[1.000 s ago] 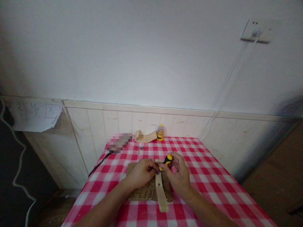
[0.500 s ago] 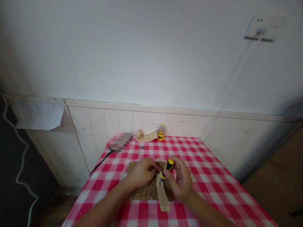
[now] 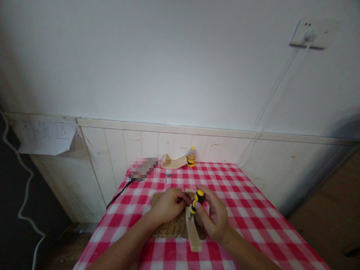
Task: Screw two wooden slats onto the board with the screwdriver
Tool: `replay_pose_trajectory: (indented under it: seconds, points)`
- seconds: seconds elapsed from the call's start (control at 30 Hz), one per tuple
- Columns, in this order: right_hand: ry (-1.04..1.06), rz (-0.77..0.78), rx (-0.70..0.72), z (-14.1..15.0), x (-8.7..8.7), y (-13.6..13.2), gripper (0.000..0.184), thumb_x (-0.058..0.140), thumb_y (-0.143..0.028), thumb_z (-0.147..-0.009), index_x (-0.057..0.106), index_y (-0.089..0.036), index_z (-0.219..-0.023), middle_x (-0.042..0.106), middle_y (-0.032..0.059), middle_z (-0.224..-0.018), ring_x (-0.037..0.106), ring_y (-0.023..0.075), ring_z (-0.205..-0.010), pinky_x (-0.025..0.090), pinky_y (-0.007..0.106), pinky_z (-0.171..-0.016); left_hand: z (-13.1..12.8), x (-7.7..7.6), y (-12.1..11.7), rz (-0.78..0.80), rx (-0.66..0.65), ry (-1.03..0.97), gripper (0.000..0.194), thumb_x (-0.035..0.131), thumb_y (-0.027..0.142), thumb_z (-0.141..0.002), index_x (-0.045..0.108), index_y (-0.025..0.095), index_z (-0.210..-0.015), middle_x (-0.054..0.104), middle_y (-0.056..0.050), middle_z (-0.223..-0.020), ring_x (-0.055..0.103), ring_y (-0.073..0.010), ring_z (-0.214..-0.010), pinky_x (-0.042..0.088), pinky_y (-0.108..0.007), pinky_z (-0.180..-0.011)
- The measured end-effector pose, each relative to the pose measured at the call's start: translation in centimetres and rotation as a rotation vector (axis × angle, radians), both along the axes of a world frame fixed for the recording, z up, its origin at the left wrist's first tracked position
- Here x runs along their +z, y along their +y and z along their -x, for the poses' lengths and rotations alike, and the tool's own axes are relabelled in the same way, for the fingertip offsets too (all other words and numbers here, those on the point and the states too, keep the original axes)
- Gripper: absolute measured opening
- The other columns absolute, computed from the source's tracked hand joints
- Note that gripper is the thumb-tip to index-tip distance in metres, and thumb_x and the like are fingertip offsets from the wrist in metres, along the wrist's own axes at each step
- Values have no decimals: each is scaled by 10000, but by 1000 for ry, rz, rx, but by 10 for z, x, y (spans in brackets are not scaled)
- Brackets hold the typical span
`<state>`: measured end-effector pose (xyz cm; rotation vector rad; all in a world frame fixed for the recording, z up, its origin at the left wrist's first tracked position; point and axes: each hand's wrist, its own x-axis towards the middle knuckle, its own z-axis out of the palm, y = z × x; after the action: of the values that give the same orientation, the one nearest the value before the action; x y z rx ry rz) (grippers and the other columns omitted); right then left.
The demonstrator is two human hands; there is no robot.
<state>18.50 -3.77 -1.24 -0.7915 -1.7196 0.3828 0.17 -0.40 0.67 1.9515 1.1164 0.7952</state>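
Note:
My right hand [image 3: 215,215] is closed around the handle of a short yellow-and-black screwdriver [image 3: 197,199]. The screwdriver leans, its tip meeting a small screw [image 3: 190,218] in a pale wooden strip [image 3: 194,237]. Fingers of my left hand [image 3: 171,205] are bent against the strip's left side, above the screwdriver tip, and appear to grip the strip; the fingertips are partly hidden. Beneath the strip lies a brown patterned board [image 3: 171,228], partly covered by my left hand and forearm.
A red-and-white checked cloth [image 3: 242,225] covers the table. Toward the wall stand a curved wooden piece [image 3: 173,162] and a yellow glue bottle [image 3: 191,157]. Several loose screws [image 3: 168,175] lie in front of them. A blurred-out object [image 3: 144,169] with a black strap sits at the far left.
The screwdriver handle has tipped slightly to the left, and my right hand's fingers have shifted with it. My left hand and the wooden strip look unmoved.

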Motion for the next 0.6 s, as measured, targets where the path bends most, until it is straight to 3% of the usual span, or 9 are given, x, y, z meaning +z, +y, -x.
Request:
replay_pose_trajectory:
  seconds: [0.33, 0.6]
  points:
    - [18, -11, -63, 4, -1, 3, 325, 639, -213, -882, 575, -237, -1200, 694, 83, -971, 698, 229, -840, 592, 346, -749, -1, 11, -5, 8, 83, 126, 243, 572, 141, -800, 792, 226, -860, 784, -16, -934, 703, -196, -886, 509, -274, -794]
    - [75, -2, -80, 8, 3, 2, 282, 657, -222, -863, 570, -230, -1131, 661, 54, -899, 663, 198, -755, 574, 308, -683, 0, 2, 0, 8, 12, 30, 256, 551, 117, -791, 785, 195, -857, 780, -21, -912, 702, -178, -872, 516, -253, -784]
